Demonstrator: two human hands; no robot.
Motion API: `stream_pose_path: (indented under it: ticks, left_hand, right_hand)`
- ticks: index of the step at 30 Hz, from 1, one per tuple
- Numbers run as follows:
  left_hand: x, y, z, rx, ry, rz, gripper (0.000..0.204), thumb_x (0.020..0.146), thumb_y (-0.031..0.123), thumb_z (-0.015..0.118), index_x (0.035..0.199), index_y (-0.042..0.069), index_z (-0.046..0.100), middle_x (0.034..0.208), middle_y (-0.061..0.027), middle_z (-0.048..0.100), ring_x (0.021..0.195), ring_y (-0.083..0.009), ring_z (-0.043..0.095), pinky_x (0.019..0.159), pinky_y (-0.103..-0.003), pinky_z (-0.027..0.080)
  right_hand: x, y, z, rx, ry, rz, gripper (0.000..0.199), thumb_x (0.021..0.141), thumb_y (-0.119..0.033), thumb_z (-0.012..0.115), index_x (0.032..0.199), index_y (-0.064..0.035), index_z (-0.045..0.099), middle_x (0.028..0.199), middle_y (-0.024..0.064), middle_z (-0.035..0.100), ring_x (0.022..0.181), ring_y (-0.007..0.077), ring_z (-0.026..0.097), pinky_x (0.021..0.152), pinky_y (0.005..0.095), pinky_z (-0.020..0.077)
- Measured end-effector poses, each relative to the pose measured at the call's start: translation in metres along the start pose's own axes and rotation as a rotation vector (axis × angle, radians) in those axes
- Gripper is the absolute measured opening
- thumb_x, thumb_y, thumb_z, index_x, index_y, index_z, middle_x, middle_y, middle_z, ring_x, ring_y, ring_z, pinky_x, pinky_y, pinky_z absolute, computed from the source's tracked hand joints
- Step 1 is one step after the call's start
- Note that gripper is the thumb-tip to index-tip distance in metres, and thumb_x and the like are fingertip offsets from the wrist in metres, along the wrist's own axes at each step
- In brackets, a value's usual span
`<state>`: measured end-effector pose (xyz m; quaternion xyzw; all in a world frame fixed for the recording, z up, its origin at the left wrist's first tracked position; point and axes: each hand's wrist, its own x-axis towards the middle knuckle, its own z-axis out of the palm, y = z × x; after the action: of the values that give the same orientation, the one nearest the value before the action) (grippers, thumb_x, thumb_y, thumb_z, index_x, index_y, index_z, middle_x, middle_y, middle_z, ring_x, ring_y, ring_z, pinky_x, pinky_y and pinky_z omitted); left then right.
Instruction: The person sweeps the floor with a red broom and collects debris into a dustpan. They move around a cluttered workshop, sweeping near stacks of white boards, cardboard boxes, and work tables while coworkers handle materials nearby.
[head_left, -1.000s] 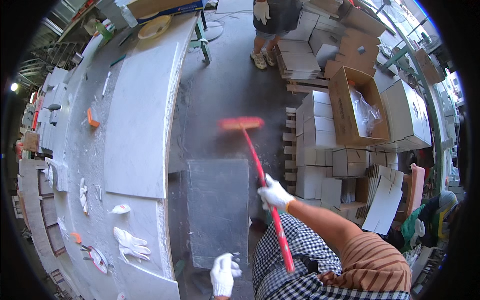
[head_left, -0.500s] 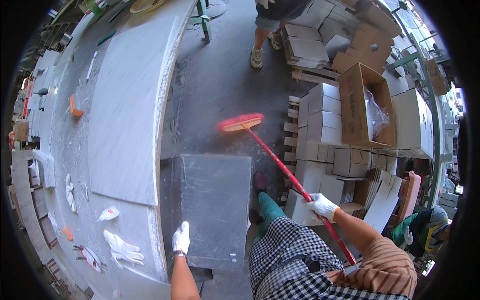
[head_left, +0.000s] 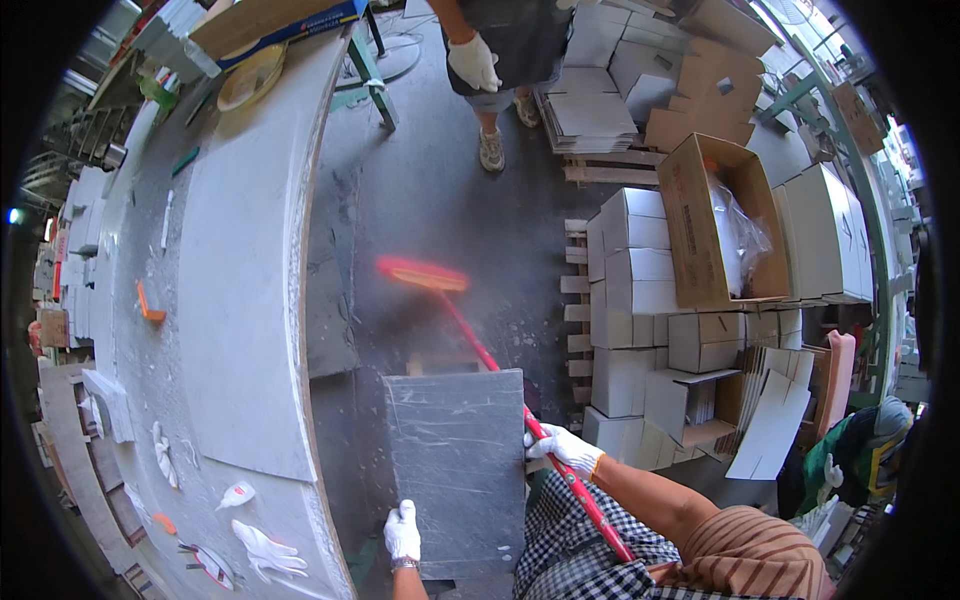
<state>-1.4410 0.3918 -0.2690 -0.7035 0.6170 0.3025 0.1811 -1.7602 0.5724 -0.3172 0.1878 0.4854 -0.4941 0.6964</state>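
Observation:
My right hand, in a white glove, is closed around the red handle of a push broom. The broom's head, with red bristles, is blurred over the floor ahead, and part of the handle passes behind a board's far right corner. That board is grey, rectangular and scratched, and lies in front of me. At its left edge my gloved left hand is closed on it; the underside of the grip is hidden.
To the left stands a long worktable bearing a large pale sheet, a loose glove and a small white bottle. White boxes on pallets line the right. A co-worker stands ahead; another person is at far right.
The broom head has swung left across the floor. My right hand has come left and nearer the board with the handle. My left hand stays at the board's edge; the view has shifted.

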Motion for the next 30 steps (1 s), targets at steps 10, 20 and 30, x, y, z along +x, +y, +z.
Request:
stream_pose_path:
  ticks: [10,20,30]
  left_hand:
    - [0.008,0.095,-0.036,-0.398,0.233,0.199,0.054,0.095,0.047,0.064,0.069,0.0,0.052,0.058,-0.0032,0.041,0.06,-0.0144,0.036,0.057,-0.039,0.035]
    - [0.065,0.241,-0.022,-0.962,0.171,0.18,0.06,0.095,0.046,0.066,0.119,-0.009,0.063,0.114,-0.0086,0.065,0.102,-0.0179,0.056,0.095,-0.032,0.042]
    - [0.121,0.366,0.028,-1.104,0.142,0.21,0.077,0.095,0.055,0.06,0.132,-0.012,0.053,0.128,-0.0145,0.061,0.115,-0.0221,0.054,0.106,-0.034,0.037]
  right_hand:
    - [-0.012,-0.114,0.022,-0.212,-0.027,-0.286,0.022,0.079,-0.007,0.069,0.098,-0.0056,0.058,0.087,0.0024,0.058,0.074,0.0121,0.057,0.064,0.028,0.0468]
    - [0.023,-0.316,0.062,-0.476,0.014,-0.509,0.016,0.077,-0.003,0.068,0.087,-0.0056,0.056,0.074,0.0008,0.054,0.058,0.0127,0.057,0.053,0.0297,0.0478]
    - [0.055,-0.447,0.056,-0.679,0.131,-0.568,0.02,0.075,-0.008,0.07,0.091,-0.0027,0.06,0.074,0.0038,0.056,0.055,0.0131,0.055,0.053,0.0276,0.0428]
